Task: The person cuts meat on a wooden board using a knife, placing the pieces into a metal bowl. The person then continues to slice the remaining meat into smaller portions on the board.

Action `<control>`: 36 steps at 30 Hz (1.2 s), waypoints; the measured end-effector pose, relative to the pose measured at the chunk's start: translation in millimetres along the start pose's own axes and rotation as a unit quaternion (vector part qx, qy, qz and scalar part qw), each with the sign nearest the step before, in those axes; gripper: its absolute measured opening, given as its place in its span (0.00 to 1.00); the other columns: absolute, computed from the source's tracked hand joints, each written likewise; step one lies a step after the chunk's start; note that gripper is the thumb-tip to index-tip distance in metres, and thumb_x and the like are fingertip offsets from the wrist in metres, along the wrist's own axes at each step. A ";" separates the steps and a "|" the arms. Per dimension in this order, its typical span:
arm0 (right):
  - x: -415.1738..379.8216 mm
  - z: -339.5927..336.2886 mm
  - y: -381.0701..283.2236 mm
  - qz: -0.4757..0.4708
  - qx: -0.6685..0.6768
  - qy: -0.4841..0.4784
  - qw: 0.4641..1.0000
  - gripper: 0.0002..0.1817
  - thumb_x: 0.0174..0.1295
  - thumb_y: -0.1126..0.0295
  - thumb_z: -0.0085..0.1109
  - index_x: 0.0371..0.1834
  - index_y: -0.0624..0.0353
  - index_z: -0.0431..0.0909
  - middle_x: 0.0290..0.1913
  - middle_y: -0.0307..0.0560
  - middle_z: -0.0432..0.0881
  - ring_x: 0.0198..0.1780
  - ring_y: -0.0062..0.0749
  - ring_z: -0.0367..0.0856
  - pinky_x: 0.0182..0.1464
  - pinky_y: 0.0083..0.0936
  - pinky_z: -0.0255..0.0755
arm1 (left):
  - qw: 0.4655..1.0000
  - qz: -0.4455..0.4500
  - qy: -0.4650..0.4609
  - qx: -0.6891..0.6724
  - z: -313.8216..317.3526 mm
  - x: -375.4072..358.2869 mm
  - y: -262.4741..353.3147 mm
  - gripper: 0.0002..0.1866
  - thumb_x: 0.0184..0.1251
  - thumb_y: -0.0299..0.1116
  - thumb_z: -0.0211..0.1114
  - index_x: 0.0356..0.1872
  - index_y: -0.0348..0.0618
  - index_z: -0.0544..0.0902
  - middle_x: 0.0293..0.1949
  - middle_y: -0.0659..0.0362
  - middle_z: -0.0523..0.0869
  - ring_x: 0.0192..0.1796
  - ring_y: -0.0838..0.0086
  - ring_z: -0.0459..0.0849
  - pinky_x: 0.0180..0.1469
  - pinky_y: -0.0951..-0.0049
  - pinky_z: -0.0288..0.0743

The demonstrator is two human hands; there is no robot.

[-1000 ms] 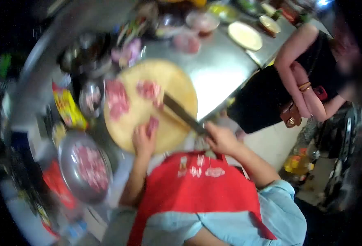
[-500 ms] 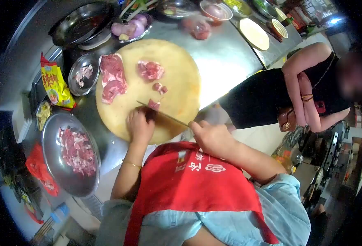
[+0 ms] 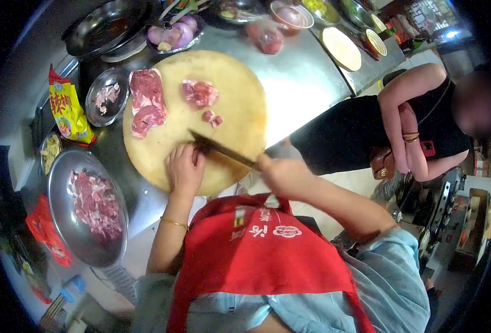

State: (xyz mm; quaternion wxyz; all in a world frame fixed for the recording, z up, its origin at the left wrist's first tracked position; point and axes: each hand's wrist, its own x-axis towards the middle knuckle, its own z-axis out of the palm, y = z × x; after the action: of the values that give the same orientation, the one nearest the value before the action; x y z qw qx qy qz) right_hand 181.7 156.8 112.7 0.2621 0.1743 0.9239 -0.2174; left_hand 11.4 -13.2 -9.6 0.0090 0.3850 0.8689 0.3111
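A person's left hand (image 3: 184, 169) presses a meat piece (image 3: 196, 154) under curled fingers (image 3: 180, 156) on a round chopping board (image 3: 240, 105); the right hand (image 3: 279, 175) grips a knife (image 3: 223, 150), blade beside those fingertips. Apron (image 3: 262, 261) and yellow packet (image 3: 65, 108) lettering is unreadable.

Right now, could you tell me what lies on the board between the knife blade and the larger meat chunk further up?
In the head view, two small cut pieces of raw pink meat lie on the round wooden board, between the dark knife blade and the pink chunk.

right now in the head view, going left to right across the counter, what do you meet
yellow snack packet → small steel bowl of meat scraps → large slab of raw red meat → small pink meat cubes → round white plate
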 end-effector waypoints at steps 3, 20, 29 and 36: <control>-10.3 16.8 25.3 0.011 0.077 0.104 0.991 0.13 0.61 0.65 0.55 0.45 0.56 0.67 0.30 0.58 0.81 0.33 0.56 0.82 0.35 0.50 0.74 | 0.998 0.009 -0.007 -0.054 -3.2 -2.8 -0.4 0.08 0.56 0.32 0.66 0.36 0.44 0.81 0.40 0.54 0.82 0.45 0.56 0.79 0.49 0.55 0.69; -34.8 2.0 3.4 -0.071 0.025 0.159 0.984 0.14 0.62 0.65 0.55 0.47 0.57 0.65 0.28 0.56 0.80 0.30 0.56 0.80 0.30 0.48 0.72 | 0.999 -0.021 0.026 0.004 -0.5 -17.0 -9.2 0.13 0.51 0.32 0.66 0.40 0.47 0.79 0.38 0.57 0.81 0.46 0.59 0.78 0.53 0.59 0.67; -30.3 11.3 5.6 -0.043 -0.002 0.115 0.992 0.11 0.62 0.66 0.53 0.43 0.57 0.67 0.29 0.55 0.82 0.30 0.54 0.83 0.30 0.46 0.75 | 0.999 -0.012 0.029 -0.005 0.4 -14.3 -8.5 0.14 0.49 0.31 0.67 0.39 0.42 0.79 0.40 0.51 0.81 0.48 0.54 0.77 0.54 0.56 0.67; -27.4 12.9 -10.9 -0.060 0.002 0.079 0.995 0.13 0.59 0.66 0.53 0.44 0.59 0.67 0.30 0.55 0.82 0.30 0.53 0.83 0.29 0.46 0.76 | 1.000 -0.002 0.011 0.012 -1.5 -13.0 -7.3 0.14 0.45 0.31 0.67 0.35 0.39 0.78 0.38 0.48 0.80 0.47 0.51 0.76 0.55 0.53 0.66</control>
State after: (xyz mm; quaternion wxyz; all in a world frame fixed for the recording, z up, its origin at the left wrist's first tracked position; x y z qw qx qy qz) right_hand 204.2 135.6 121.5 0.1746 0.1357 0.9500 -0.2202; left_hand 15.3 -26.5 -15.2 -0.0048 0.3796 0.8735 0.3047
